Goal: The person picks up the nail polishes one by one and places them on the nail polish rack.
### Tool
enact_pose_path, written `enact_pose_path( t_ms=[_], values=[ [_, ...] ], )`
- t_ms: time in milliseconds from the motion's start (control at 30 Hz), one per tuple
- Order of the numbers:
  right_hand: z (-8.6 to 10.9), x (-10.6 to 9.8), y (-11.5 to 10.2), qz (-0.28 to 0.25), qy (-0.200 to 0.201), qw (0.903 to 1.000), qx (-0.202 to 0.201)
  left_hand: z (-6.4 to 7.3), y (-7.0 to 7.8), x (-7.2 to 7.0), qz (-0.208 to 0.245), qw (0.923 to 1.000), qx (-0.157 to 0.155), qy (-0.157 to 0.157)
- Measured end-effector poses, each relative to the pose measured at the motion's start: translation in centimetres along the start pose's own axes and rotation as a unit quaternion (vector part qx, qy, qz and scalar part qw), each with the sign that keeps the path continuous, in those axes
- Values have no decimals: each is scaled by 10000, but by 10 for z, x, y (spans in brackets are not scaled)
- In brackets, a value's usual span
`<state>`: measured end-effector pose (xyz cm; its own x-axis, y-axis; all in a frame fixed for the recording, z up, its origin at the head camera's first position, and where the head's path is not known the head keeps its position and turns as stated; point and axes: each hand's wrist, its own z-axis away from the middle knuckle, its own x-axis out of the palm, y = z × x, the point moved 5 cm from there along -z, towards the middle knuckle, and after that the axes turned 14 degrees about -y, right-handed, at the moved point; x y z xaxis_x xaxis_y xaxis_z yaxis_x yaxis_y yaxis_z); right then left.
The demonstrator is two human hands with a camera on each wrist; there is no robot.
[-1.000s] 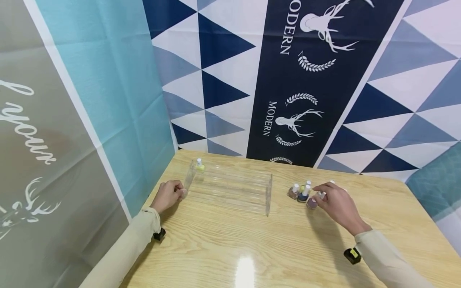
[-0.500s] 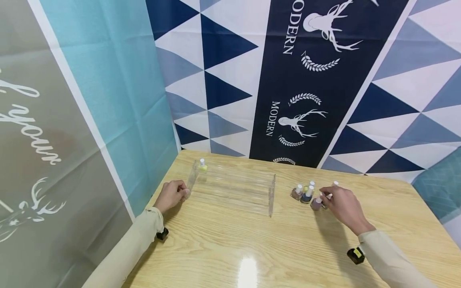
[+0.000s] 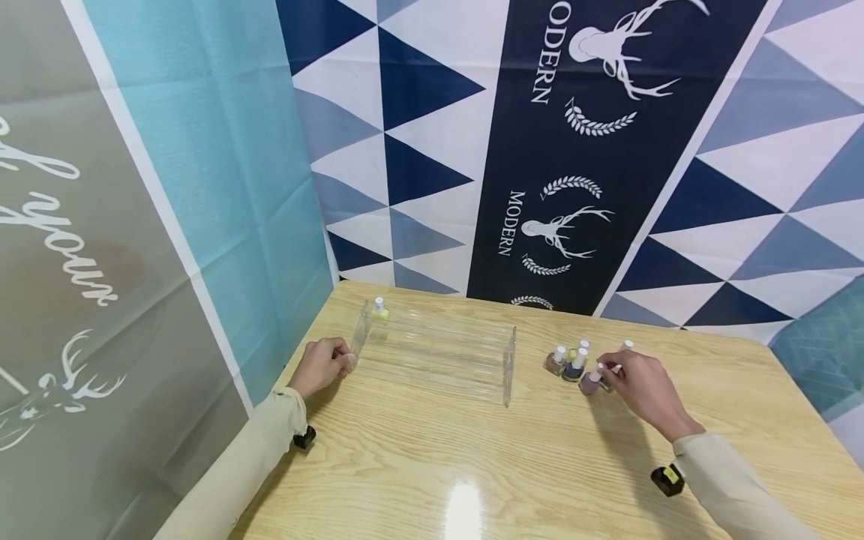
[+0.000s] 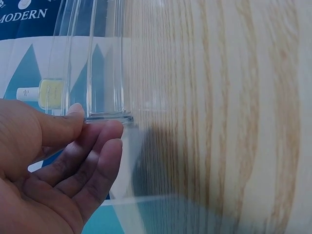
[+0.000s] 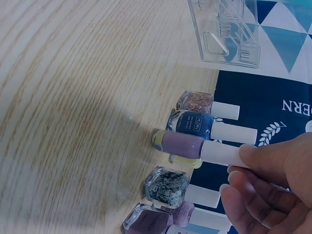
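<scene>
At its near left corner my left hand (image 3: 322, 366) pinches the end panel of a clear acrylic rack (image 3: 439, 352), thumb on one side and fingertips on the other in the left wrist view. A yellow nail polish bottle (image 4: 51, 93) with a white cap stands on the rack's back tier at the left. Over at the right, my right hand (image 3: 643, 386) holds a lilac nail polish bottle (image 5: 181, 145) by its white cap, between thumb and fingers. Beside it are a glittery pink-brown bottle (image 5: 196, 102), a dark blue bottle (image 5: 191, 123) and a black-and-white speckled bottle (image 5: 166, 186).
More purple bottles (image 5: 148, 219) stand near the right hand, partly hidden by it in the head view. Wood-grain tabletop (image 3: 405, 457) spreads in front of the rack. Patterned cloth (image 3: 432, 150) hangs behind and along the left side of the table.
My right thumb and fingers have come together on the lilac bottle's cap. The left hand keeps its hold on the rack, and the head view has shifted slightly.
</scene>
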<state>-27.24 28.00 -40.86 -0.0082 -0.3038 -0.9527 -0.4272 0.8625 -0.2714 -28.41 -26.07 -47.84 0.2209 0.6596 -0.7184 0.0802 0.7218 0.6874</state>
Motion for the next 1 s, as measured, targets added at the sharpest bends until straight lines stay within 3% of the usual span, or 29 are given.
enact_pose_path(
  t_ms=[433,1000],
  values=[
    [3,-8,-10,204,206,9991,-310,-1,-1,-1,-80,9999,41,51],
    [1,-14,-18,94,-118,9997,-177,-1,1,1,13,9999,-6,102]
  ],
)
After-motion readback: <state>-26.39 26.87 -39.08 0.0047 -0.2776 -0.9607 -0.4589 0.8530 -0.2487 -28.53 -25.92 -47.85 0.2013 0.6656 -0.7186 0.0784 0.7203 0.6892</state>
